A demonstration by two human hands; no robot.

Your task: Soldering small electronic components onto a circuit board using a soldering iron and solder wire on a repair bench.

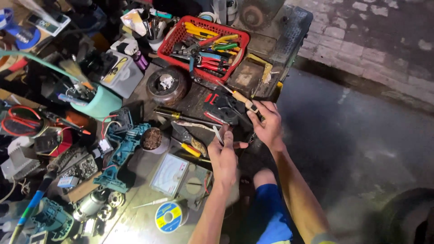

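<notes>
Head view: screwdriver point(238, 97) pinched in right-hand fingers point(254, 118).

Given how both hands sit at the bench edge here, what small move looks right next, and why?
Probably bring the wooden-handled tool in the right hand down to the small metal piece pinched by the left hand; the two hands are close but the tool points away.

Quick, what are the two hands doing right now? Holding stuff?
Left hand: closed on a small thin metal piece, too small to identify.
Right hand: fingers pinched on a screwdriver with a pale handle.
</notes>
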